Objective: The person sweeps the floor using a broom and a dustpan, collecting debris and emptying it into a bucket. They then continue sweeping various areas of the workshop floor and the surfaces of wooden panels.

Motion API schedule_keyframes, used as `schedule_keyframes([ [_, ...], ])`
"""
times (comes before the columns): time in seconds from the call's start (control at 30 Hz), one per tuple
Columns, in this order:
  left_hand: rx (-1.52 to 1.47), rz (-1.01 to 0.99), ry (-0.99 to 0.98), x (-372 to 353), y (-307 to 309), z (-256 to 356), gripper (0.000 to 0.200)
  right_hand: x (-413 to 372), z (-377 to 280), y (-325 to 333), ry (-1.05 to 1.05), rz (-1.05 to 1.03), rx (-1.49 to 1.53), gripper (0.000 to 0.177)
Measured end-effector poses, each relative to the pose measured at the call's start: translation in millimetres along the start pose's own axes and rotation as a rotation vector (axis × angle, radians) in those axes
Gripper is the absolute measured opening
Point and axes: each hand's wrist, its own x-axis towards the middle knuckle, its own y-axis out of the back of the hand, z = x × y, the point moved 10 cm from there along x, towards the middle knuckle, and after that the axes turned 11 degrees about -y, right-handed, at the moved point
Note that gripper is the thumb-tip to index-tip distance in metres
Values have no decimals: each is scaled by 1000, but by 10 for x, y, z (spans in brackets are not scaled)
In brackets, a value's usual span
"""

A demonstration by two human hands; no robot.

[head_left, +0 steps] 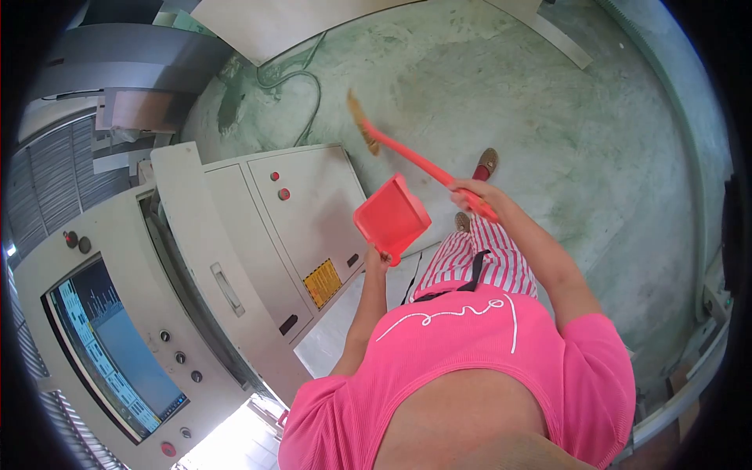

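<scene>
A red dustpan (392,218) is held up by its short handle in my left hand (378,257), beside the machine's front. My right hand (475,197) is wrapped round the red handle of a brush (419,162). The brush's yellowish-brown bristles (362,123) point away from me, up and to the left of my right hand, and look slightly blurred. A gap separates the brush from the dustpan. Both are above the greenish floor (517,102).
At the left stands a large beige machine (223,235) with a screen (117,345), knobs and red buttons. A hose (317,98) lies on the floor near a pale panel (290,23). Metal railing (689,392) is at the lower right.
</scene>
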Motion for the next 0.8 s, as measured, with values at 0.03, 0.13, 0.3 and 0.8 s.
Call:
schedule_keyframes([
  [0.03, 3, 8, 3, 8, -73, 20, 25, 216, -128, -16, -49, 50, -41, 14],
  [0.13, -61, -88, 19, -42, -491, 180, 26, 718, -501, -11, -87, 126, -150, 14],
  [0.3, -70, -17, 16, -18, -923, 426, 25, 504, -1051, 501, 8, 214, -91, 17],
  [0.8, -99, -43, -10, 191, -1722, 988, 20, -2238, -733, 1806, 442, 303, 701, 16],
])
